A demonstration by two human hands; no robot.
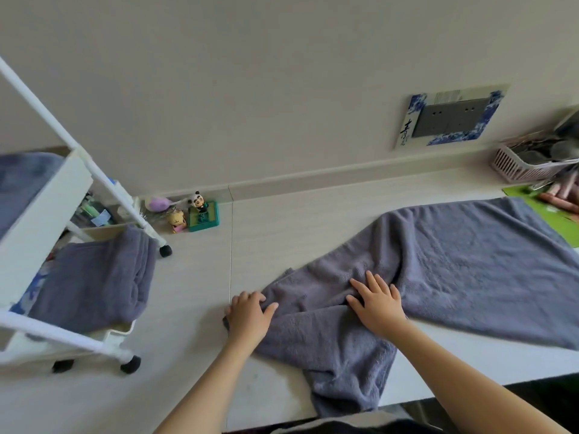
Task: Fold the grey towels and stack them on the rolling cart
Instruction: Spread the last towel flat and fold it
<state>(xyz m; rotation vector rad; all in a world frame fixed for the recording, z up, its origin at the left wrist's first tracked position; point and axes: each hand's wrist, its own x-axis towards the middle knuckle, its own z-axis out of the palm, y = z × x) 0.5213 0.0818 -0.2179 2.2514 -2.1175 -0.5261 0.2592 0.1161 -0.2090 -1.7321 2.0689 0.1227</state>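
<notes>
A large grey towel (463,264) lies spread and rumpled across the white table (194,308), one end hanging over the front edge. My left hand (249,314) grips the towel's left corner with curled fingers. My right hand (377,300) lies flat on the towel's middle, fingers spread. At the left stands the white rolling cart (40,208). A folded grey towel (94,280) lies on its lower shelf and another grey towel (18,183) on its top shelf.
Small toy figures (194,213) stand by the wall behind the cart. A pink basket (526,164) of items and a green mat (551,214) sit at the far right. A framed socket plate (451,119) is on the wall.
</notes>
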